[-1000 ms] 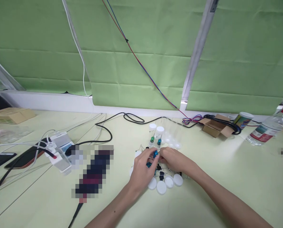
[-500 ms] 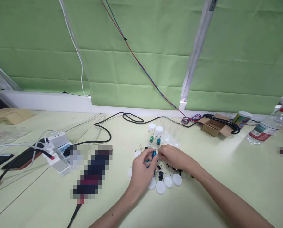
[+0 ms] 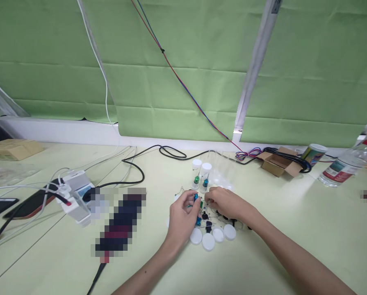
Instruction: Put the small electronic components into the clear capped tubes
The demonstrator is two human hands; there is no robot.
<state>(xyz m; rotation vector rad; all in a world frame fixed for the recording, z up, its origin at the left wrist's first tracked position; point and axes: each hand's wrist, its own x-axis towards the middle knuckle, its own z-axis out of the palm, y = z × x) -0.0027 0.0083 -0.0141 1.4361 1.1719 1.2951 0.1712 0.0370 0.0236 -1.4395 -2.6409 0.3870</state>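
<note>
My left hand (image 3: 183,215) is closed, with a small blue component (image 3: 196,196) pinched between thumb and finger. To its right, my right hand (image 3: 224,203) has its fingers pressed together over the pile; what they hold, if anything, is too small to make out. A green component (image 3: 201,203) shows between the two hands. Below lie more parts with thin wire leads, among them a blue one (image 3: 198,221) and a black one (image 3: 208,226). Just beyond the hands stand two clear vials with white caps, one around a green part (image 3: 196,180), the other around a blue part (image 3: 205,182).
Several white caps (image 3: 208,242) lie in front of the parts. Clear empty tubes (image 3: 223,170) stand behind my right hand. A black cable (image 3: 134,164) crosses the table. A cardboard box (image 3: 275,164) and water bottle (image 3: 340,168) are at right, a power strip (image 3: 78,188) at left.
My left hand has shifted slightly left with the blue component, widening the gap between the hands. The green component and the blue part below now show there. My right hand has barely moved.
</note>
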